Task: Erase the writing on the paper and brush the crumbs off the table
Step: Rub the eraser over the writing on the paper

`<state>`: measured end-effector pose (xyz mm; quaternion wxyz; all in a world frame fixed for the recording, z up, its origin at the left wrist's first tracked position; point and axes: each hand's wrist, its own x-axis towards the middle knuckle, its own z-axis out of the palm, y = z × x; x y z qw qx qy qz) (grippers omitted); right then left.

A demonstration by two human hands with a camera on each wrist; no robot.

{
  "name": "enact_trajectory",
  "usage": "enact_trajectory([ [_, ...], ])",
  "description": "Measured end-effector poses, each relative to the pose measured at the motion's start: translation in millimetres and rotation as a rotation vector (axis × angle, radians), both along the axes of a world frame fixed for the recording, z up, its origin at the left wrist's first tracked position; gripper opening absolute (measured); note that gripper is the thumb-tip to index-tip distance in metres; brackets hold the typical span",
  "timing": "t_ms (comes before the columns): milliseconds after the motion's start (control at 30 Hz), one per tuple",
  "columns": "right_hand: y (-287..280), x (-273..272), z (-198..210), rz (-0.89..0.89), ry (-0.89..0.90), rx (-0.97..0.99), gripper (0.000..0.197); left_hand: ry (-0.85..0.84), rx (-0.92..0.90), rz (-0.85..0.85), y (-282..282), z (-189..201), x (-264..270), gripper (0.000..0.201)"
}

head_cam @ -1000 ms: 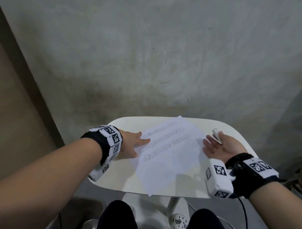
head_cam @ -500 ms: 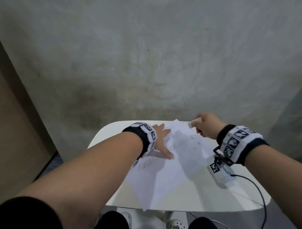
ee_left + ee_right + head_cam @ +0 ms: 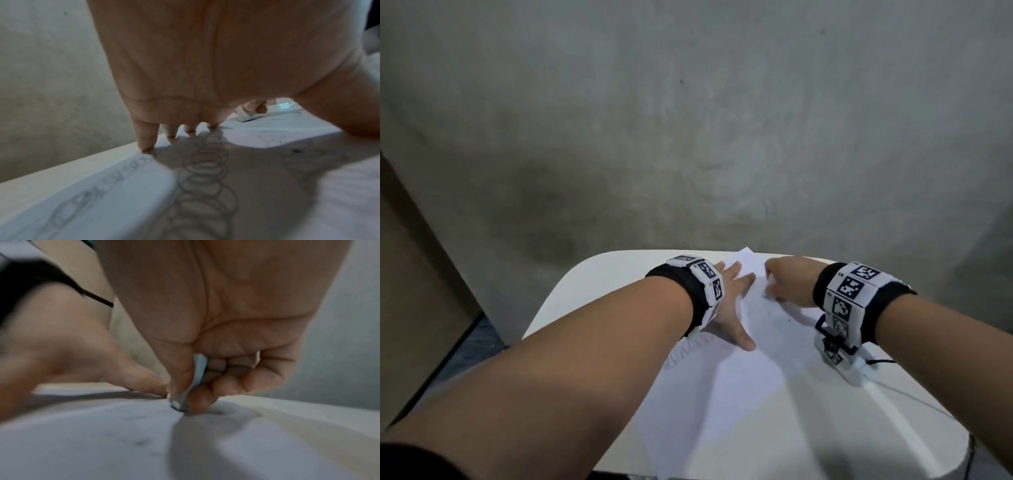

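A white sheet of paper (image 3: pixel 726 387) lies slanted on the small white table (image 3: pixel 592 284). Rows of pencilled loops (image 3: pixel 205 164) run across the paper (image 3: pixel 127 209) under my left palm. My left hand (image 3: pixel 729 301) lies flat with spread, straight fingers (image 3: pixel 146 138) pressing the sheet down near its far left edge. My right hand (image 3: pixel 786 284) pinches a small white eraser (image 3: pixel 192 386) between thumb and fingers, its dirty tip touching the paper (image 3: pixel 102 443) near the far corner. The eraser (image 3: pixel 245 114) also shows beyond my left fingers. Dark specks (image 3: pixel 788 320) lie on the sheet.
A grey concrete wall (image 3: pixel 688 120) rises right behind the table. A brown panel (image 3: pixel 410 291) stands at the left. A black cable (image 3: pixel 878 361) runs from my right wrist over the table's right side. The table's rounded front edge lies close to me.
My right hand picked up the eraser from the right of the sheet, turned palm-down and brought it onto the paper's far part. My left hand shifted further onto the sheet. The head view moved closer.
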<state>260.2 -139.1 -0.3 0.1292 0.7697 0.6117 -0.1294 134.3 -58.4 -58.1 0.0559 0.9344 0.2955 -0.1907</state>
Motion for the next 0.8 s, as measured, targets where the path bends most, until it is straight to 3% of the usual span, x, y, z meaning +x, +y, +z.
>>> enact_trajectory([
  [133, -1.5, -9.3, -8.2, 0.128, -0.041, -0.025, 0.022, 0.016, -0.003, 0.008, -1.0, 0.2, 3.2, 0.132],
  [233, 1.8, -5.7, -2.4, 0.074, 0.0, -0.065, 0.003, 0.017, -0.018, 0.007, 0.1, 0.8, 3.5, 0.133],
  [267, 3.5, -2.3, 0.5, 0.031, -0.02, -0.053, 0.009, 0.016, -0.025, 0.009, 0.8, 1.2, 3.0, 0.134],
  [333, 2.7, -6.7, 1.5, 0.054, -0.086, -0.033, 0.002, 0.01, -0.03, 0.015, 0.0, 0.2, 2.4, 0.134],
  [400, 1.1, -12.2, -1.8, 0.137, -0.081, -0.069, 0.026, 0.001, -0.019, 0.018, -1.0, -1.5, 3.4, 0.133],
  [533, 3.0, -2.8, 3.2, 0.063, -0.163, -0.101, 0.013, 0.005, -0.033, 0.024, -1.4, 0.1, 2.7, 0.134],
  [633, 1.3, -16.7, 2.1, 0.153, -0.222, -0.169, 0.039, -0.003, -0.041, 0.027, -0.5, -1.3, 3.8, 0.135],
  [700, 1.6, -17.4, 2.1, 0.224, -0.277, -0.192, 0.036, -0.001, -0.037, 0.02, -0.7, -0.5, 4.0, 0.136],
  [800, 1.8, -9.3, 7.9, 0.129, -0.35, -0.163, 0.034, 0.025, -0.029, 0.028, -2.3, 2.3, 4.4, 0.135],
])
